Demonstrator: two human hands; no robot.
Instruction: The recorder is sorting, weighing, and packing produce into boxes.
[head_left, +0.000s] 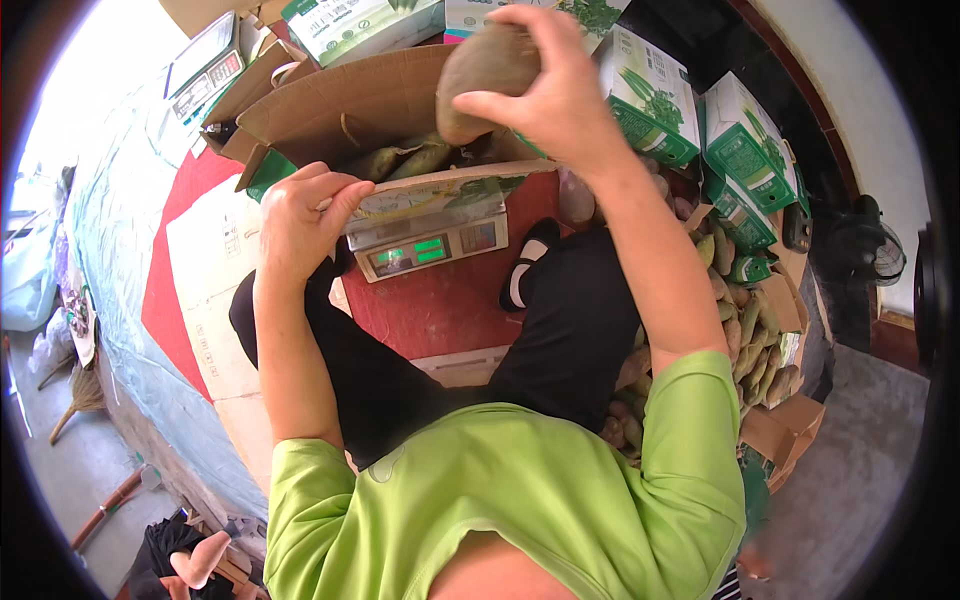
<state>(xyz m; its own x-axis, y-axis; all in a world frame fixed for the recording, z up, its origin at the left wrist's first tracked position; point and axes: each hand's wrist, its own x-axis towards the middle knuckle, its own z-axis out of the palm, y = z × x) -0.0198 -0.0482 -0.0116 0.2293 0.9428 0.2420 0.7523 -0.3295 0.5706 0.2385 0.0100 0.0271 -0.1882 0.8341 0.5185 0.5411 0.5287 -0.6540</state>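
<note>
the right grip (565, 105) is clamped on a brown tuber (485, 80), which sits left of the palm, above the carton (350, 97); the left grip (298, 215) pinches the carton's near edge.

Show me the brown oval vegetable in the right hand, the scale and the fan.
Brown oval vegetable (484, 80), head view: middle of its skin.
Scale (430, 250), head view: its lit front display.
Fan (887, 256), head view: its round guard.
</note>
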